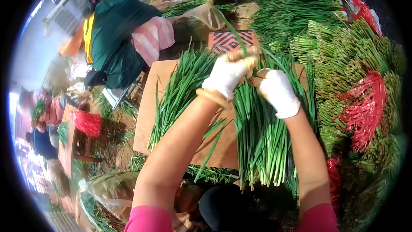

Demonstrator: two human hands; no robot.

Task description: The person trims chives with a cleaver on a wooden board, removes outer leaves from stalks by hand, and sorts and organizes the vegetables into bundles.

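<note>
My left hand (231, 71), in a white glove with a tan band at the wrist, is closed on a long green stalk that rises up and to the left. Close beside it on the right, my right hand (274, 88), also gloved, has its fingers pressed together near the same stalks; what they pinch is too small to make out. Both hands are above a wooden board (143, 122). Under them lies a bunch of green stalks (262, 137) with pale ends toward me. A looser pile of green stalks (184, 86) lies on the board to the left.
Stacked bundles (343, 60) and red strings (365, 107) line the right side. A person in a green cape (120, 38) sits at the upper left. Another person (51, 111) is at a small table (66, 146) on the far left. A patterned mat (231, 41) lies beyond the board.
</note>
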